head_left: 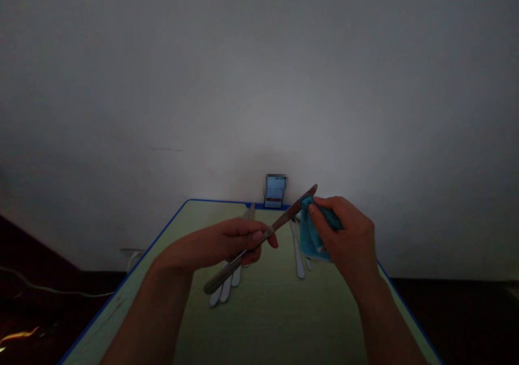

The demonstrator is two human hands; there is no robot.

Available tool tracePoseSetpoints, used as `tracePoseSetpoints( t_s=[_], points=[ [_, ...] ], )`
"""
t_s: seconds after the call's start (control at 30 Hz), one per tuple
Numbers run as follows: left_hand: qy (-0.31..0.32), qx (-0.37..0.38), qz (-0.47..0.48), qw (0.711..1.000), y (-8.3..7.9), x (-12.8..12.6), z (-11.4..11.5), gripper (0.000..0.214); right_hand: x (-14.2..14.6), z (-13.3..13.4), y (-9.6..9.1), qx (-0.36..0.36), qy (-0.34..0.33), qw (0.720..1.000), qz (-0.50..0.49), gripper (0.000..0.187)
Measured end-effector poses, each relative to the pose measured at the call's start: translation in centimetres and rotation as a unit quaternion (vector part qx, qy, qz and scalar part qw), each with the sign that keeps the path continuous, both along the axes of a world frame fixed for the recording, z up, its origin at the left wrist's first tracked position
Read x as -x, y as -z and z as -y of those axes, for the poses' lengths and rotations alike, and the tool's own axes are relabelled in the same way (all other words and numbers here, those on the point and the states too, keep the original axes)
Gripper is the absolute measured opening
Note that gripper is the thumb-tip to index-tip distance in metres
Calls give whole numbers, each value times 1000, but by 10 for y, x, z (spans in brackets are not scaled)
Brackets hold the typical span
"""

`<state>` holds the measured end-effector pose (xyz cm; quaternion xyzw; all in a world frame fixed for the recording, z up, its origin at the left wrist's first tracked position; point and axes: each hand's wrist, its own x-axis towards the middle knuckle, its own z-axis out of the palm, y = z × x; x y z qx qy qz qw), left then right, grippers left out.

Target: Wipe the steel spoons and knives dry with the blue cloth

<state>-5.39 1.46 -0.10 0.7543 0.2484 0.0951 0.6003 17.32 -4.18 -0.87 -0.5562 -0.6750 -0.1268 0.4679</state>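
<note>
A metal table knife is held slantwise above the table, its handle at lower left and its blade pointing up to the right. My left hand is closed around it near where handle and blade meet. In my right hand a folded blue cloth is pinched against the blade near the tip. Beneath my left hand lie several knives, their upper parts partly hidden by the hand. Other cutlery with silver handles lies on the table left of the cloth, its far ends partly covered.
The pale table has a blue edge and stands against a grey wall. A phone with a lit screen leans upright at the table's far edge. On the left, a white cable runs beside the table over a dark floor.
</note>
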Motion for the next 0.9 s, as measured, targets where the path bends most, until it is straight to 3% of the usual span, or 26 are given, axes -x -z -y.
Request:
tracePoseSetpoints(
  t_s=[0.67, 0.9],
  points=[
    [27, 12, -8, 1000, 10, 13, -8, 34, -6, -2, 3, 11, 49, 999, -21, 14],
    [-2, 21, -29, 999, 4, 7, -4, 37, -7, -2, 4, 1, 50, 998, -25, 13]
  ],
)
